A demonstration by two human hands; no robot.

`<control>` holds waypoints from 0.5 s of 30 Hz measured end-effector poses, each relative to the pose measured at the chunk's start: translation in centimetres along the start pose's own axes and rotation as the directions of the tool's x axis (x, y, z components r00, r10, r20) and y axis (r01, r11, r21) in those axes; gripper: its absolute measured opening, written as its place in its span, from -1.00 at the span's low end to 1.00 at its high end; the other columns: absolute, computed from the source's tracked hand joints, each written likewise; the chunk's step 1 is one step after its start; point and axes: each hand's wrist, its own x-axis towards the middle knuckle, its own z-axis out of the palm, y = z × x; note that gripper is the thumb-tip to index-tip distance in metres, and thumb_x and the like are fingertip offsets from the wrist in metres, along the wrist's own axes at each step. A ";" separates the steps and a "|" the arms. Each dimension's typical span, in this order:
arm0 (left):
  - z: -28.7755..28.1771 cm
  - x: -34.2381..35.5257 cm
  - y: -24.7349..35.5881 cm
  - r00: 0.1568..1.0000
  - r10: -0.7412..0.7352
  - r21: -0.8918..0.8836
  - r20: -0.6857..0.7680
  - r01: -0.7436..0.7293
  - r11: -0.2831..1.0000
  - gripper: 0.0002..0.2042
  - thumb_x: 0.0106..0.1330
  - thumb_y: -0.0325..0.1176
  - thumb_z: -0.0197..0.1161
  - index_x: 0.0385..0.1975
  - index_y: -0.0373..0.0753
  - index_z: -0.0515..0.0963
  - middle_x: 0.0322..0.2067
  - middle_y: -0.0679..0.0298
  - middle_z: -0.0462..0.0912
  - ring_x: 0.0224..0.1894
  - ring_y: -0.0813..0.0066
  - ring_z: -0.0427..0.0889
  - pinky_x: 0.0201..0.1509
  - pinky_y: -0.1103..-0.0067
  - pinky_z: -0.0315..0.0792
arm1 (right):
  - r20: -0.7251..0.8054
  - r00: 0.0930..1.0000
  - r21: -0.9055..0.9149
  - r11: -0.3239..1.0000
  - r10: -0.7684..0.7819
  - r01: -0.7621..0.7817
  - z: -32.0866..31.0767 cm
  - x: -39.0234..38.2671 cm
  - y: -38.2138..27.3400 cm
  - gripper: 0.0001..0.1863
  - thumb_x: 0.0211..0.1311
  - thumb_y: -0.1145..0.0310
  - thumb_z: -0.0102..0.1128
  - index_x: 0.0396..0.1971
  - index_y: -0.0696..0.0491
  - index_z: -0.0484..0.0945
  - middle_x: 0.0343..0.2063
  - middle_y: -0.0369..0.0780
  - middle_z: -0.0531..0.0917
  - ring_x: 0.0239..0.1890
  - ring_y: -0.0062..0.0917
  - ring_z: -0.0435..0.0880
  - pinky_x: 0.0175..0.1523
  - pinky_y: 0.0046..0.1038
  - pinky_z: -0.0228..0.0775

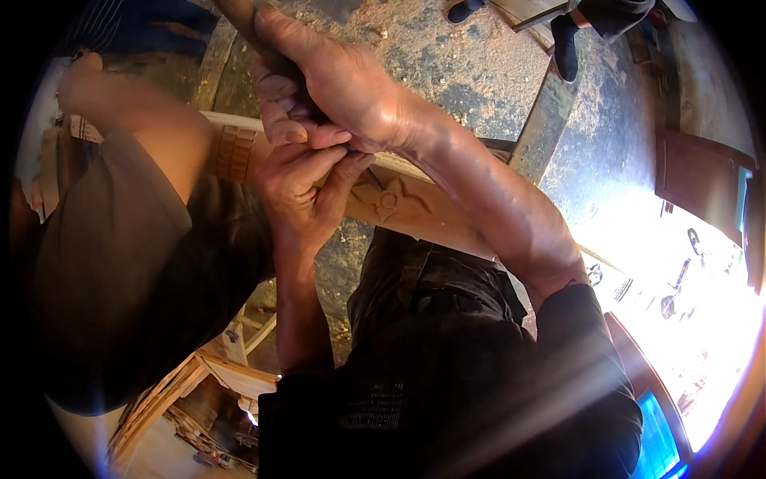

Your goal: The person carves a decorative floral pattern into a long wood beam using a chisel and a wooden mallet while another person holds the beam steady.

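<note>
A long wooden board [447, 220] lies across in front of me, with a flower [388, 201] carved in relief on its face. My right hand [331, 84] is closed around the dark handle [238, 17] of a carving chisel, which slants down toward the flower. Lower on the tool, the fingers of my left hand [299, 180] pinch the thin blade [375, 177] near its end. The blade's tip points at the petals; whether it touches the wood I cannot tell. Left of my hands, a grid-like patterned patch [235, 152] shows on the wood.
Another person's bare limb and dark clothing [120, 231] fill the left side, close to my left arm. Wood shavings [447, 60] litter the floor. A person's dark shoe [565, 48] stands at the far right by a plank [550, 120]. Wooden frames [215, 367] are at lower left.
</note>
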 end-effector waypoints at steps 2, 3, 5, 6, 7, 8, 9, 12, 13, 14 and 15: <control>-0.1 0.2 0.4 1.000 -0.011 0.003 0.021 0.011 1.000 -0.83 0.28 -0.50 0.61 -0.20 -0.40 0.81 -0.27 0.18 0.82 -0.25 0.37 0.77 -0.16 0.50 0.59 | 0.004 1.000 0.046 0.999 -0.022 0.022 0.1 0.1 0.2 -0.19 0.73 -0.31 -0.26 -0.54 0.10 0.50 -0.68 -0.21 0.56 -0.74 -0.68 0.37 -0.61 -0.53 0.22; -0.2 0.2 0.5 0.999 -0.016 0.007 0.030 0.016 1.000 -0.84 0.27 -0.51 0.61 -0.22 -0.40 0.81 -0.25 0.17 0.83 -0.23 0.34 0.79 -0.15 0.49 0.62 | 0.004 1.000 0.034 0.999 -0.003 0.003 0.0 0.2 0.3 -0.19 0.73 -0.31 -0.26 -0.53 0.10 0.50 -0.67 -0.20 0.56 -0.74 -0.68 0.37 -0.61 -0.53 0.23; 0.0 0.2 0.5 1.000 -0.018 -0.011 0.023 0.018 1.000 -0.85 0.28 -0.51 0.60 -0.22 -0.40 0.80 -0.26 0.16 0.83 -0.24 0.33 0.78 -0.15 0.49 0.61 | 0.003 0.999 0.008 0.999 0.035 -0.035 -0.4 0.2 0.5 -0.19 0.73 -0.32 -0.25 -0.50 0.11 0.51 -0.65 -0.20 0.56 -0.74 -0.69 0.36 -0.60 -0.53 0.24; 0.0 0.2 0.5 1.000 -0.020 -0.018 0.019 0.021 1.000 -0.85 0.28 -0.51 0.60 -0.22 -0.40 0.80 -0.26 0.16 0.82 -0.25 0.33 0.77 -0.15 0.49 0.60 | -0.009 1.000 0.000 1.000 0.013 -0.013 -0.4 0.2 0.6 -0.19 0.73 -0.32 -0.25 -0.49 0.11 0.51 -0.64 -0.20 0.57 -0.74 -0.69 0.36 -0.61 -0.53 0.23; 0.0 0.2 0.5 0.999 -0.020 -0.014 0.029 0.021 1.000 -0.85 0.28 -0.51 0.60 -0.22 -0.40 0.80 -0.26 0.16 0.82 -0.25 0.33 0.77 -0.15 0.48 0.60 | -0.021 1.000 -0.008 1.000 -0.009 0.009 -0.4 0.1 0.7 -0.19 0.73 -0.32 -0.25 -0.48 0.11 0.51 -0.64 -0.19 0.57 -0.74 -0.69 0.36 -0.61 -0.53 0.22; 0.0 0.2 0.5 0.999 -0.020 -0.010 0.038 0.021 1.000 -0.85 0.29 -0.51 0.59 -0.22 -0.40 0.80 -0.26 0.16 0.82 -0.25 0.32 0.76 -0.15 0.48 0.59 | -0.032 0.999 -0.017 0.999 -0.032 0.031 -0.3 0.0 0.8 -0.19 0.73 -0.32 -0.25 -0.47 0.12 0.52 -0.63 -0.19 0.58 -0.74 -0.69 0.36 -0.62 -0.53 0.21; 0.0 0.3 0.5 0.999 -0.017 -0.009 0.047 0.017 1.000 -0.86 0.29 -0.51 0.59 -0.23 -0.40 0.80 -0.26 0.16 0.82 -0.26 0.31 0.76 -0.14 0.48 0.59 | -0.023 1.000 0.048 0.999 -0.016 0.017 -0.6 0.3 1.4 -0.20 0.73 -0.32 -0.25 -0.46 0.12 0.52 -0.62 -0.18 0.58 -0.74 -0.69 0.36 -0.62 -0.54 0.21; 0.1 0.6 0.4 0.998 0.051 0.002 0.044 -0.051 0.999 -0.87 0.30 -0.51 0.58 -0.24 -0.40 0.80 -0.28 0.17 0.81 -0.26 0.30 0.75 -0.15 0.46 0.58 | -0.002 1.000 0.170 0.985 0.009 -0.009 -0.9 0.9 2.3 -0.26 0.73 -0.30 -0.24 -0.45 0.08 0.42 -0.59 -0.22 0.49 -0.70 -0.66 0.33 -0.64 -0.57 0.14; 0.0 0.5 0.4 0.998 0.043 0.002 0.049 -0.044 0.999 -0.88 0.29 -0.53 0.57 -0.25 -0.41 0.79 -0.27 0.17 0.81 -0.25 0.29 0.75 -0.14 0.46 0.58 | -0.001 1.000 0.163 0.987 0.005 -0.005 -0.5 0.4 1.8 -0.31 0.74 -0.28 -0.21 -0.45 0.03 0.32 -0.58 -0.28 0.38 -0.66 -0.64 0.30 -0.66 -0.60 0.09; -0.2 0.5 0.6 0.998 0.037 0.002 0.056 -0.037 0.999 -0.89 0.29 -0.55 0.56 -0.26 -0.41 0.79 -0.27 0.17 0.82 -0.23 0.29 0.76 -0.13 0.47 0.59 | 0.000 1.000 0.156 0.988 0.000 0.000 -0.2 0.2 1.5 -0.36 0.74 -0.26 -0.19 -0.45 -0.01 0.22 -0.56 -0.33 0.26 -0.61 -0.63 0.27 -0.67 -0.63 0.03; -0.2 0.8 0.7 0.997 0.037 -0.004 0.064 -0.037 0.999 -0.90 0.28 -0.57 0.56 -0.27 -0.41 0.78 -0.26 0.16 0.82 -0.22 0.29 0.76 -0.13 0.47 0.59 | -0.006 1.000 0.166 0.986 0.015 -0.013 -0.4 0.2 1.4 -0.35 0.75 -0.26 -0.23 -0.46 -0.01 0.23 -0.59 -0.30 0.31 -0.66 -0.63 0.28 -0.71 -0.64 0.00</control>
